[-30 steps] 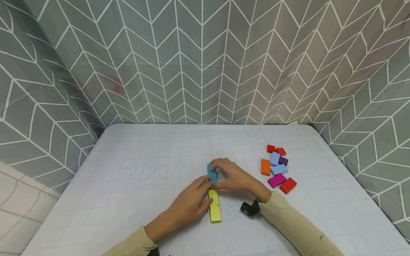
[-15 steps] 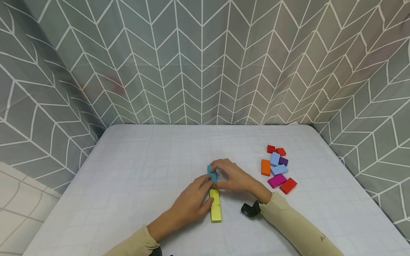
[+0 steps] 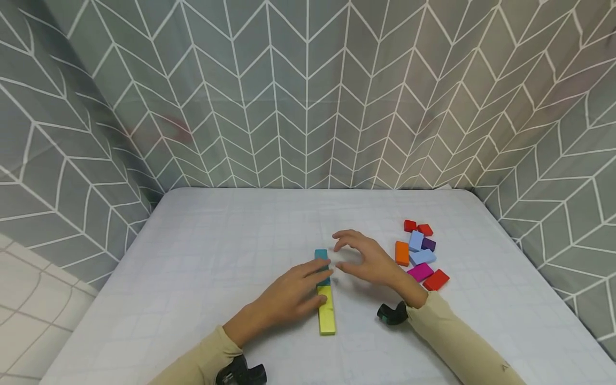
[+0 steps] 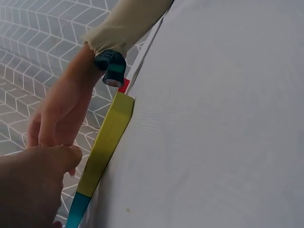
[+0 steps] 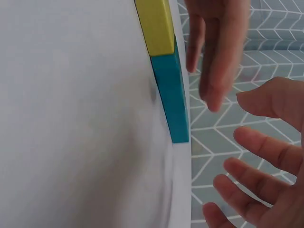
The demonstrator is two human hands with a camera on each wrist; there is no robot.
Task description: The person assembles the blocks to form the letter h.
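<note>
Left hand (image 3: 292, 293) overlaps teal block (image 3: 321, 254), loose blocks (image 3: 422, 256) rightward.

At four o'clock on the white surface (image 3: 192, 240), a loose cluster of coloured blocks (image 3: 422, 257); at twelve, grey chevron curtain (image 3: 308, 96); at eight, pale tiles (image 3: 33, 310).

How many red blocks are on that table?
3: one red block with another red block beside it, beyond the orange block; a third red block nearer, beside the magenta block. Any under the left hand would be hidden.
</note>
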